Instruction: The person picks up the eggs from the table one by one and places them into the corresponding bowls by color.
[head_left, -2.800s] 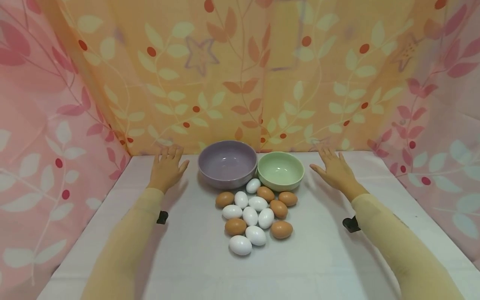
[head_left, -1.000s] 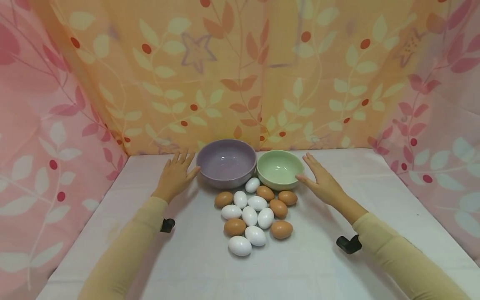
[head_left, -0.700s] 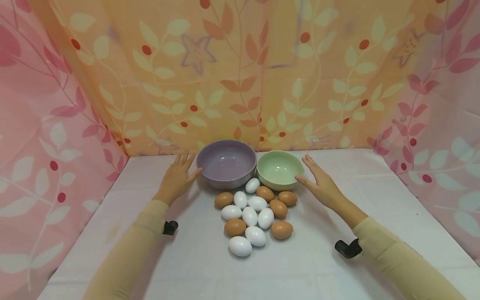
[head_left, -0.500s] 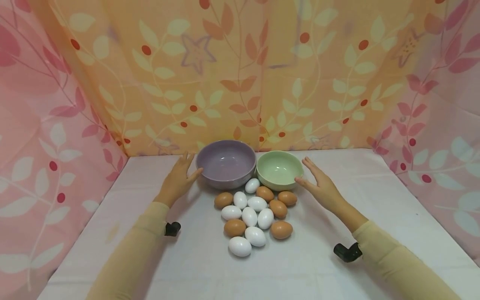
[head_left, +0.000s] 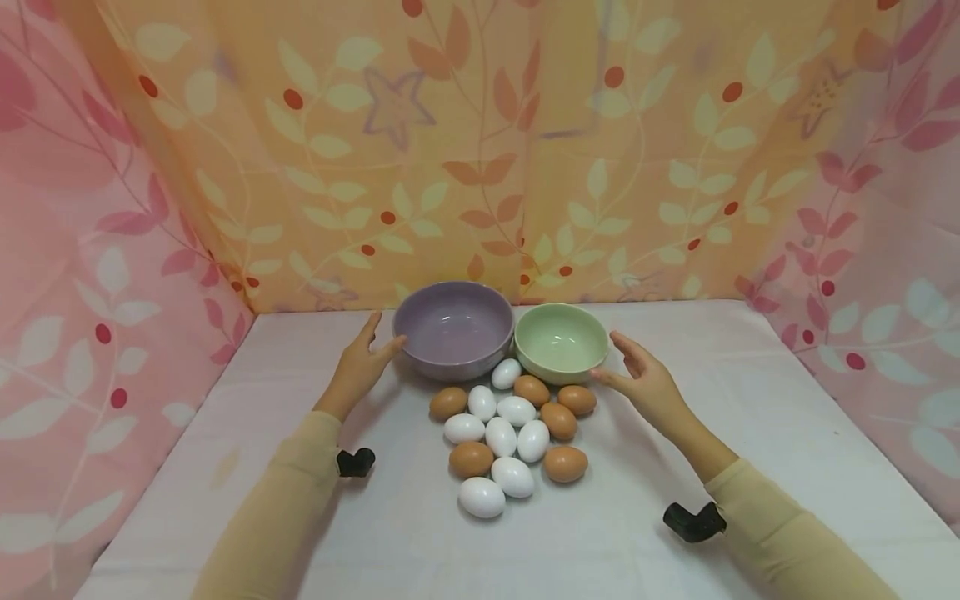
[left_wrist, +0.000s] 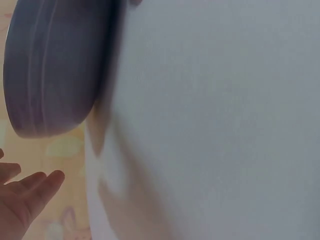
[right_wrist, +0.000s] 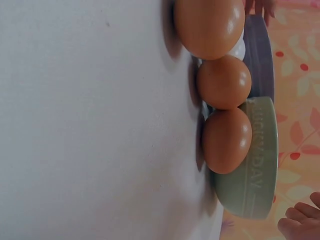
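Note:
A large purple bowl [head_left: 453,329] and a smaller green bowl [head_left: 561,343] stand side by side at the back of the table. My left hand [head_left: 358,367] is beside the purple bowl, fingers spread, the thumb tip overlapping its rim in the head view. In the left wrist view a gap shows between the fingers [left_wrist: 42,192] and that bowl. To the right of the green bowl is my right hand [head_left: 652,390], thumb toward its rim, fingers loosely bent and holding nothing. Several brown eggs [head_left: 566,464] and white eggs [head_left: 482,497] lie clustered before the bowls.
White cloth [head_left: 615,542] covers the table. A yellow patterned curtain [head_left: 480,150] hangs right behind the bowls, with pink curtains [head_left: 60,333] at the sides. Black wrist cameras [head_left: 694,522] jut inward from both sleeves.
Both hands have come inward from the sides to the bowls. Over the last half second they have drawn slightly nearer the body, and the right fingers have bent more. Bowls and eggs have not moved.

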